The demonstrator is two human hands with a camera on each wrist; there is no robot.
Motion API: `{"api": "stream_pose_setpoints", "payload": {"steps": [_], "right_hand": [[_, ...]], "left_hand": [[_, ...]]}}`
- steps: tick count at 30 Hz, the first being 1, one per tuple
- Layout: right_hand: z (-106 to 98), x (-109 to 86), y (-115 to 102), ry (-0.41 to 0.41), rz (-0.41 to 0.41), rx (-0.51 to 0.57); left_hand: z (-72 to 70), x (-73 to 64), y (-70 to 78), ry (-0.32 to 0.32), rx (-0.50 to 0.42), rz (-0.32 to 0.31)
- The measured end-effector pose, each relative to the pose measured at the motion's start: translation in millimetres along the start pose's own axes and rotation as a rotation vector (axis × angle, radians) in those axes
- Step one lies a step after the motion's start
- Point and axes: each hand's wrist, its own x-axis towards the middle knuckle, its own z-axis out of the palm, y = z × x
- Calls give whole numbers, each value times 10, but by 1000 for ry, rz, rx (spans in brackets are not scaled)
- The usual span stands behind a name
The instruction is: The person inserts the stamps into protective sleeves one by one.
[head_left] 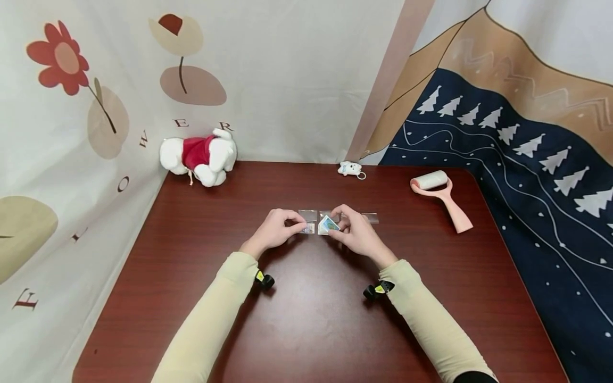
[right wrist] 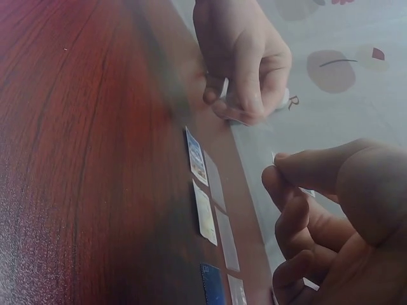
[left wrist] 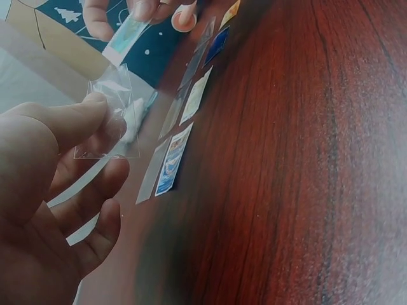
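Observation:
Between the thumb and fingers of my left hand (head_left: 278,229) is a small clear plastic sleeve (left wrist: 119,89), raised above the table in the left wrist view. My right hand (head_left: 356,234) pinches a small blue-green postage stamp (left wrist: 127,39) with a white border. The stamp's lower corner is close to the sleeve's upper edge; whether they touch I cannot tell. On the table under the hands lies a row of stamps: a blue-and-white one (left wrist: 173,159), a pale one (left wrist: 196,96), a dark blue one (left wrist: 218,44) and an orange one (left wrist: 229,14). Flat clear sleeves (left wrist: 152,175) lie alongside them.
A white plush toy in red (head_left: 197,154) lies at the table's back left corner. Near the back edge sits a small white keychain figure (head_left: 350,169). A lint roller with a pink handle (head_left: 452,207) lies at the right. Printed curtains (head_left: 297,80) border the table (head_left: 306,330).

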Motion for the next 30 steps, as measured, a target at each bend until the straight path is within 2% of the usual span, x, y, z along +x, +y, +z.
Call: {"api": "stream_pose_setpoints", "payload": {"steps": [8, 17, 25, 30], "right_hand": [[-7, -14, 19, 9, -6, 13], [-22, -29, 12, 61, -5, -16], [-34, -27, 10, 133, -56, 16], [-35, -29, -3, 147, -75, 35]], "left_hand": [[-10, -6, 0, 0, 3, -8], [8, 2, 8, 1, -22, -5], [15, 3, 12, 1, -54, -12], [10, 0, 28, 3, -53, -16]]}}
